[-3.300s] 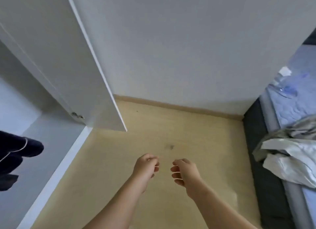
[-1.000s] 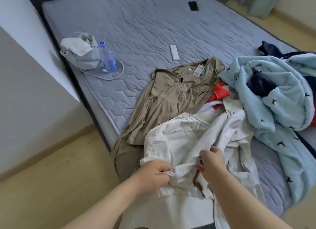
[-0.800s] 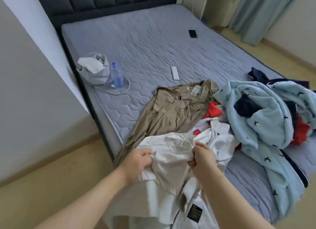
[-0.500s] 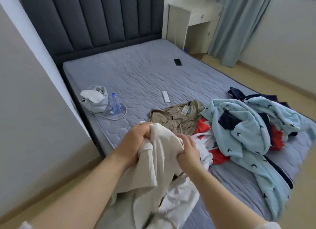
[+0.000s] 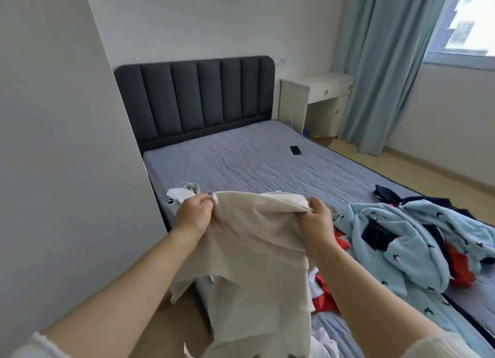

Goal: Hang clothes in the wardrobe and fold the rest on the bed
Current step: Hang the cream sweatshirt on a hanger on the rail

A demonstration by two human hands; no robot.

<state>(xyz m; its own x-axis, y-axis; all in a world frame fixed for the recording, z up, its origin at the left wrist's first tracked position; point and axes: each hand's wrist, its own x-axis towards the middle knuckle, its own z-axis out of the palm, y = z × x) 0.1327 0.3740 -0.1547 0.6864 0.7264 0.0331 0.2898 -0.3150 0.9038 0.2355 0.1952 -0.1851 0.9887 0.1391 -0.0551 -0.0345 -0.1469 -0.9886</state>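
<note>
Left hand: the left hand (image 5: 193, 215) is closed, fingers pinching the upper left edge of a cream-coloured cloth garment (image 5: 254, 264).
Right hand: the right hand (image 5: 317, 224) is closed too, clamped on the upper right edge of the same garment.
Garment: stretched between the two hands at its top, held up in the air; the rest hangs down in front of the forearms, over the near corner of the bed.
Bed: a grey-blue quilted mattress (image 5: 254, 162) with a dark padded ribbed headboard (image 5: 198, 98) lies beyond and below the hands.
Clothes pile: to the right of the right hand, on the mattress, a light blue fleece garment with small dark bird shapes (image 5: 401, 240) lies bunched with red (image 5: 325, 296) and navy fabric.
Behind the left hand: a white bundle (image 5: 179, 194) shows on the mattress edge, mostly hidden.
Further off: a black phone (image 5: 295, 150) lies on the mattress near the far side; a white bedside table (image 5: 313, 100) stands by the headboard, next to pale blue curtains (image 5: 380, 63).
</note>
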